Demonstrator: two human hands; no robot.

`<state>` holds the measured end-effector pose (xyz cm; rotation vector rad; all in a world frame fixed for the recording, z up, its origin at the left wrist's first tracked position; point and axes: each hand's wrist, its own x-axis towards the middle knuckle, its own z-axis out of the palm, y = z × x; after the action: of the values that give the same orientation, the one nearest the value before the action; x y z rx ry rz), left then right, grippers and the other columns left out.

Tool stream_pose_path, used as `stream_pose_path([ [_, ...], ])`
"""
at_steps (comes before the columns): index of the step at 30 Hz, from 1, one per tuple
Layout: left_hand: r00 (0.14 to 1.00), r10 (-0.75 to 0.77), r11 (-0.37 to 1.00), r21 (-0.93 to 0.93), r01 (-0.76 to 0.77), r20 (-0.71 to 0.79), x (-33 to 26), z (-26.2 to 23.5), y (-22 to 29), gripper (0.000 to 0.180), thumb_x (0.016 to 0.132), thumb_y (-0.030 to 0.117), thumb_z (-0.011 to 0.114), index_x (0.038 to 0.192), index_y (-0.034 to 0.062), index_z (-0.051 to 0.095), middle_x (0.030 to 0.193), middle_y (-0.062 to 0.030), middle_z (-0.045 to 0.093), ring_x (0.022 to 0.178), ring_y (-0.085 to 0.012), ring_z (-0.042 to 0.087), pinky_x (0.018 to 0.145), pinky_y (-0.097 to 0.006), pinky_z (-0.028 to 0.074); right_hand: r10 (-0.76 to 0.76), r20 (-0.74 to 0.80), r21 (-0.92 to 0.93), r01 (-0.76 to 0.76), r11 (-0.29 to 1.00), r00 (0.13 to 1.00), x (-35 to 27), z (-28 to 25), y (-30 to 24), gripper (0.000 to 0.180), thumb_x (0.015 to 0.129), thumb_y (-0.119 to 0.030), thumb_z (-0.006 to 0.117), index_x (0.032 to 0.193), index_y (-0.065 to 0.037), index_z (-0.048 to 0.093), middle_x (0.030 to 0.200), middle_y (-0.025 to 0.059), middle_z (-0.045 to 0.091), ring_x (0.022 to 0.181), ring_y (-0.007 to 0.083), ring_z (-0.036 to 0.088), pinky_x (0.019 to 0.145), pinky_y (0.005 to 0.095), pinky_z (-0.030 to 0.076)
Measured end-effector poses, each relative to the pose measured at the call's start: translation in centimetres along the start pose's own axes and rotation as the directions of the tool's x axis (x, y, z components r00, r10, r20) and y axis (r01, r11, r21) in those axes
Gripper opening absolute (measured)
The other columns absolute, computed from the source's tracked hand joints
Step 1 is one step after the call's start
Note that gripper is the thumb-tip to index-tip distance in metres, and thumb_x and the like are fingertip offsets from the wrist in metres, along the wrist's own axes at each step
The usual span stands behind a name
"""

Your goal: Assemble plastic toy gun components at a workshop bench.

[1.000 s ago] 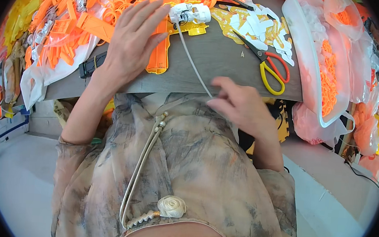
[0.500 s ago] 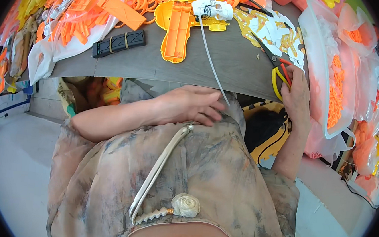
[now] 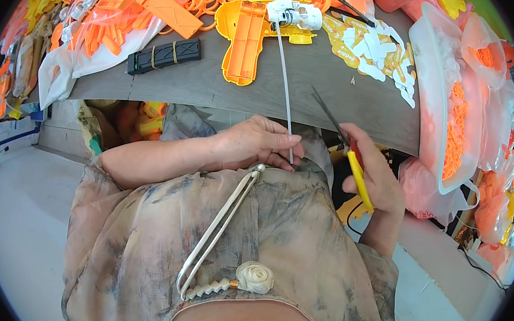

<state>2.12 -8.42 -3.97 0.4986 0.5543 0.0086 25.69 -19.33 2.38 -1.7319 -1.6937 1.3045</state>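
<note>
- Dark grey counter (image 3: pixel 184 91) spreads just beyond both hands, crowded along its far side.
- Left hand (image 3: pixel 264 142): fingers curled, thumb and fingertips closed on a whitish tube (image 3: pixel 285 84) near its free end, a short bit of which shows past the fingertips.
- Right hand (image 3: pixel 376 179): wrapped round the yellow and red handles of the scissors (image 3: pixel 361 181). Their blades point away and leftward from this hand, near the tube but apart from it; whether the blades are parted, I cannot tell.
- Straight beyond the left hand, the tube's other end meets a white unit (image 3: pixel 294 14), which lies at a yellow and orange shell (image 3: pixel 243 51).
- Beyond the left hand and to its left: a black block (image 3: pixel 164 55) with two tan bands, then orange parts (image 3: pixel 107 34) heaped on white plastic (image 3: pixel 58 81).
- Beyond the right hand: gold and white labels (image 3: pixel 371 46), loosely piled.
- Right of the right hand: a pale tub (image 3: pixel 420 71) holding orange pieces (image 3: pixel 453 140), with a pink bag (image 3: pixel 424 189) just below it.
</note>
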Motion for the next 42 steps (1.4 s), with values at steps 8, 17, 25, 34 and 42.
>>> stream_pose_path([
  [8,1.000,-0.019,1.000,0.008,0.019,-0.010,-0.3,-0.1,0.3,0.029,0.092,0.020,0.060,0.098,-0.0087,0.061,0.091,-0.0139,0.063,0.086,-0.0202,0.063,0.076,-0.029,0.056,-0.039,0.089,0.149,0.026,0.988,0.995,1.6,3.4,1.5,0.092,0.075,-0.074,0.054,0.125,0.002,0.041,0.081,0.0060,0.049,0.072,0.0162,0.047,0.063,0.0288,0.039],
  [17,1.000,-0.022,1.000,0.006,0.022,0.016,0.2,-0.3,-0.1,0.029,0.094,0.022,0.057,0.096,-0.0064,0.061,0.090,-0.0122,0.062,0.085,-0.0206,0.063,0.077,-0.030,0.055,-0.003,0.085,0.245,-0.018,0.969,0.996,2.8,4.9,1.6,0.074,0.082,-0.062,0.057,0.120,0.000,0.046,0.081,0.0037,0.049,0.073,0.0131,0.045,0.064,0.0264,0.039],
  [25,0.999,-0.012,1.000,0.013,0.012,0.040,0.4,-0.5,-0.2,0.029,0.093,0.023,0.058,0.094,-0.0056,0.062,0.089,-0.0119,0.062,0.086,-0.0208,0.064,0.078,-0.030,0.055,0.018,0.093,0.257,-0.041,0.965,0.996,2.9,4.6,1.3,0.063,0.085,-0.055,0.060,0.116,-0.001,0.048,0.087,0.0086,0.056,0.080,0.0165,0.052,0.070,0.0296,0.043],
  [34,0.999,-0.018,1.000,0.016,0.017,0.049,0.5,-0.5,-0.1,0.030,0.094,0.024,0.057,0.094,-0.0052,0.062,0.090,-0.0118,0.063,0.086,-0.0205,0.063,0.079,-0.030,0.054,0.017,0.079,0.236,-0.035,0.971,0.997,3.1,4.6,1.8,0.061,0.084,-0.055,0.061,0.112,-0.002,0.049,0.085,0.0039,0.053,0.079,0.0121,0.048,0.069,0.0263,0.042],
  [42,0.998,-0.026,0.999,0.022,0.025,0.058,0.3,-0.3,0.0,0.030,0.094,0.024,0.056,0.095,-0.0055,0.061,0.090,-0.0117,0.062,0.086,-0.0204,0.063,0.079,-0.030,0.054,0.018,0.062,0.220,-0.032,0.975,0.998,3.1,4.7,1.9,0.061,0.083,-0.055,0.063,0.111,-0.002,0.050,0.083,0.0034,0.054,0.077,0.0121,0.048,0.068,0.0265,0.042],
])
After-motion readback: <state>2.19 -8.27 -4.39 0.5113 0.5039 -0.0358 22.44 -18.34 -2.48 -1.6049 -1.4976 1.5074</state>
